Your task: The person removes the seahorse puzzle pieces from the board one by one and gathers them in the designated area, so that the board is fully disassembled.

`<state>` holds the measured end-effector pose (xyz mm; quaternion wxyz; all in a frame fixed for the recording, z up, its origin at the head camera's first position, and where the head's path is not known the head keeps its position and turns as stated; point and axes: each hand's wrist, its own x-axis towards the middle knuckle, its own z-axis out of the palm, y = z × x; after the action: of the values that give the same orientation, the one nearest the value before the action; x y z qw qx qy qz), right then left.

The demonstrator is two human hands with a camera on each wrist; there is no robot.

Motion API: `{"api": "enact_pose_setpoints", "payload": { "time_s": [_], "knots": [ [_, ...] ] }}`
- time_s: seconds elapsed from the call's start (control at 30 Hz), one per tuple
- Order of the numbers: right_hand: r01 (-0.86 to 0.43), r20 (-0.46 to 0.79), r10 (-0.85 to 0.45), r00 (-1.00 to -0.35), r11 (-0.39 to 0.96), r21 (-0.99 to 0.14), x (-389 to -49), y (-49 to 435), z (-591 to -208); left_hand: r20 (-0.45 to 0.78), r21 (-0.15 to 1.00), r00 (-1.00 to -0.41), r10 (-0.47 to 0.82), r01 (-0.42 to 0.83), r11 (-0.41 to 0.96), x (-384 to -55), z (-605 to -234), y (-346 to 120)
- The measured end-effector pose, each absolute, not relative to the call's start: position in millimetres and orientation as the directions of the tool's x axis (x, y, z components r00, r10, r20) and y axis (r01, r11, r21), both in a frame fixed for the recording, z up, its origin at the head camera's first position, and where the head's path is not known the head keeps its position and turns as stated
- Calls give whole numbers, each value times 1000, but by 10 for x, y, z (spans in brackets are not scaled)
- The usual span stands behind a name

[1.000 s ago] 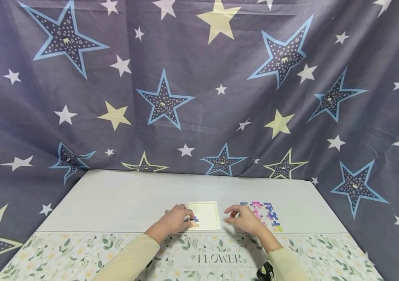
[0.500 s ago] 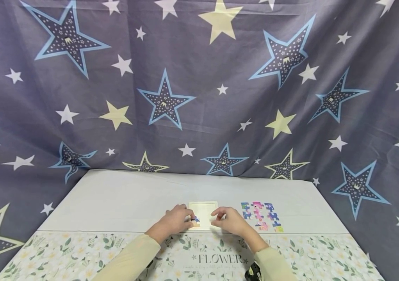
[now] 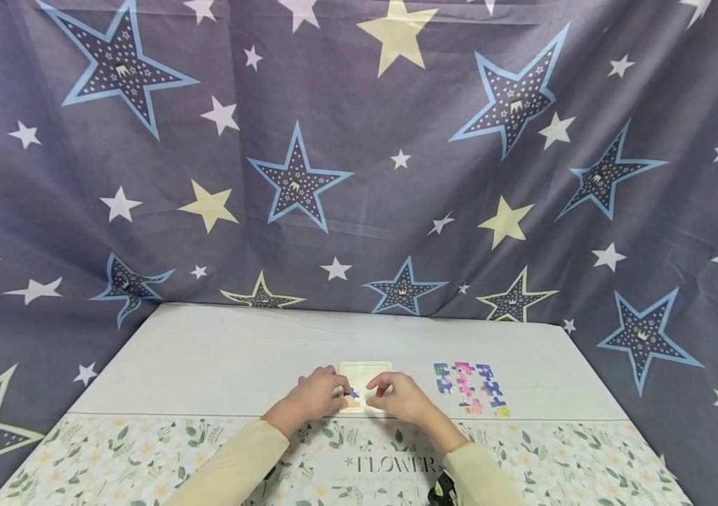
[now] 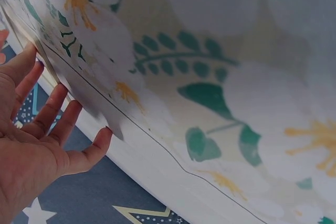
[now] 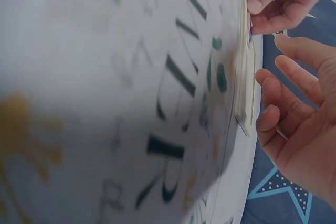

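Observation:
A shallow cream puzzle tray (image 3: 365,367) lies on the white part of the table, its edge (image 5: 241,85) showing in the right wrist view. My left hand (image 3: 317,395) is at its near left corner, thumb and index fingertip pinching a small blue-and-tan puzzle piece (image 3: 353,402); the other fingers (image 4: 65,121) spread loosely along the tray. Over the tray's right half hovers my right hand (image 3: 397,398), its thumb and fingers (image 5: 270,90) loosely bent and apart, with nothing visible between them. The fingers partly hide the tray's lower area.
Right of the tray, several pink, blue and green jigsaw pieces (image 3: 465,386) lie in loose columns. A floral cloth strip (image 3: 163,457) lettered FLOWER covers the table's front. Behind stands a grey curtain (image 3: 359,140) with stars.
My right hand has moved left from beside the loose pieces to over the tray, close to the left hand. The left hand keeps its place at the tray's corner.

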<state>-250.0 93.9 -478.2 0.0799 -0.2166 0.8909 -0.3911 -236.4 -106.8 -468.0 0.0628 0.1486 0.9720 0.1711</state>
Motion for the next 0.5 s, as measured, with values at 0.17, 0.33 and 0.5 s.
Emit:
{"api": "enact_pose_setpoints", "payload": {
  "time_s": [0.17, 0.33, 0.5],
  "knots": [
    [-322, 22, -446, -895, 610, -724, -2498, 847, -4811, -68, 350, -948, 311, 269, 897, -2374, -4689, -1083],
    [-330, 43, -442, -896, 601, -728, -2479, 763, -4825, -63, 350, -946, 318, 278, 895, -2381, -4693, -1087],
    [-329, 55, -419, -906, 617, -715, -2461, 708, -4850, -59, 353, -943, 328, 287, 890, -2377, -4690, -1087]
  ]
}}
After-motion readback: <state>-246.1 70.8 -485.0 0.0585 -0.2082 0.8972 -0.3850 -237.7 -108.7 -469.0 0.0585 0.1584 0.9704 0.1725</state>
